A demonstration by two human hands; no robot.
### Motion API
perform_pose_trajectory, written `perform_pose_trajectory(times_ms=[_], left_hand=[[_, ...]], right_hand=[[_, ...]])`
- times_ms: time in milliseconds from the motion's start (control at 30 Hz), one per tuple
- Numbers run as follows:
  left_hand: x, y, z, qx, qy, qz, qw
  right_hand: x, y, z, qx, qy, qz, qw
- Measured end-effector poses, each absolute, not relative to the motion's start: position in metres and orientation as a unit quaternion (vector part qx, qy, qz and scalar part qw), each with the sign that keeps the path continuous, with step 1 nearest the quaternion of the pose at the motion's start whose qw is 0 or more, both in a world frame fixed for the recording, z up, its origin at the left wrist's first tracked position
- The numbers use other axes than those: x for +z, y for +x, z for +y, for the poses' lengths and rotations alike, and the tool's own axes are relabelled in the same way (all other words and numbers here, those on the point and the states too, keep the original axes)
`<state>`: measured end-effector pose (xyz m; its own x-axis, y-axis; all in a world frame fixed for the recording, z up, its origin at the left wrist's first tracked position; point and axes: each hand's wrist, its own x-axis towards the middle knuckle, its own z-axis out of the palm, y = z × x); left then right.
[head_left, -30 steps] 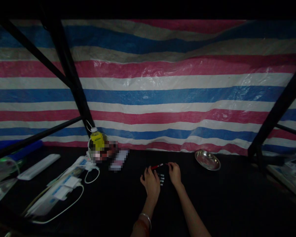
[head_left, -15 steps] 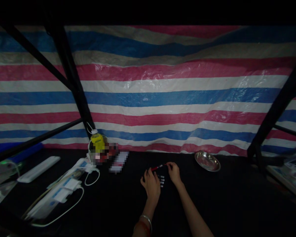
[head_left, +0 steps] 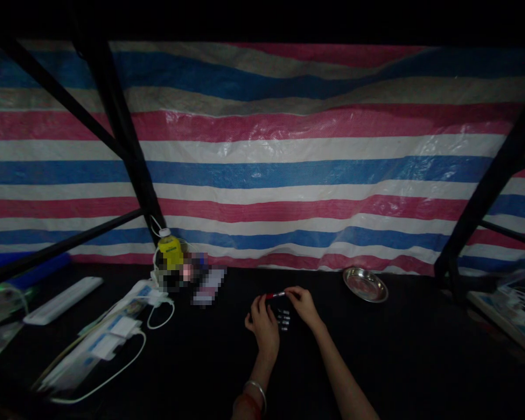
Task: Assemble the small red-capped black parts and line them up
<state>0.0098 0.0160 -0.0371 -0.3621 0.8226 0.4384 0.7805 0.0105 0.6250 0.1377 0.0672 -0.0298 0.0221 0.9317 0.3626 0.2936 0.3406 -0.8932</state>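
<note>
- Nearest us, toward half past six, a shiny, round silver bangle (head_left: 259,392) and a red band (head_left: 247,403) are circling our left wrist; we are centring our clock on the slim red pen with a pale, silvery section (head_left: 275,296), twelve pointing away from us.
- Toward half past eight, well apart, a long, white plastic power strip (head_left: 72,366) with plugs and cables is lying on the matte black tabletop (head_left: 192,361).
- At seven o'clock, our left hand (head_left: 265,326) is sitting palm down, its fingertips clasping the pen's nine o'clock end; we are not seeing where the thumb is pressing.
- At five o'clock, just beside that hand, several thin, dark pens with silvery marks (head_left: 284,317) are lying side by side, partly hidden.
- At half past three, our right hand (head_left: 303,304) is pinching the opposite end between thumb and finger.
- The red pen itself is bridging both hands, its long axis running from nine toward three, tipping slightly up toward two; neither hand is clearly nearer, and we are not able to tell whether it is touching the tabletop.
- At three o'clock, well apart, a shallow, round, shiny metal dish (head_left: 365,284) is standing.
- Farthest, at twelve, a red, white and blue striped plastic sheet (head_left: 280,175) is hanging.
</note>
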Motion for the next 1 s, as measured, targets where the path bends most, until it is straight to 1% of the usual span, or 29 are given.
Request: perform_pose_trajectory(times_ms=[133,300,400,600,767,867,1000], left_hand=[[-0.038,0.007,0.014,0.450,0.562,0.694,0.033],[-0.037,0.005,0.013,0.473,0.580,0.662,0.042],[-0.035,0.005,0.012,0.477,0.582,0.656,0.057],[-0.032,0.005,0.011,0.473,0.603,0.634,0.100],[-0.035,0.003,0.014,0.491,0.576,0.643,0.116],[-0.030,-0.004,0.019,0.491,0.601,0.622,0.103],[-0.015,-0.018,0.037,0.458,0.637,0.613,0.098]], right_hand=[[-0.002,0.133,0.052,0.350,-0.454,-0.627,0.527],[0.030,0.121,0.036,0.275,-0.454,-0.674,0.513],[0.041,0.115,0.031,0.265,-0.448,-0.698,0.491],[0.057,0.120,0.034,0.248,-0.448,-0.721,0.467],[0.067,0.135,0.041,0.252,-0.452,-0.726,0.453],[0.066,0.145,0.044,0.258,-0.457,-0.720,0.453],[0.053,0.154,0.049,0.278,-0.462,-0.696,0.474]])
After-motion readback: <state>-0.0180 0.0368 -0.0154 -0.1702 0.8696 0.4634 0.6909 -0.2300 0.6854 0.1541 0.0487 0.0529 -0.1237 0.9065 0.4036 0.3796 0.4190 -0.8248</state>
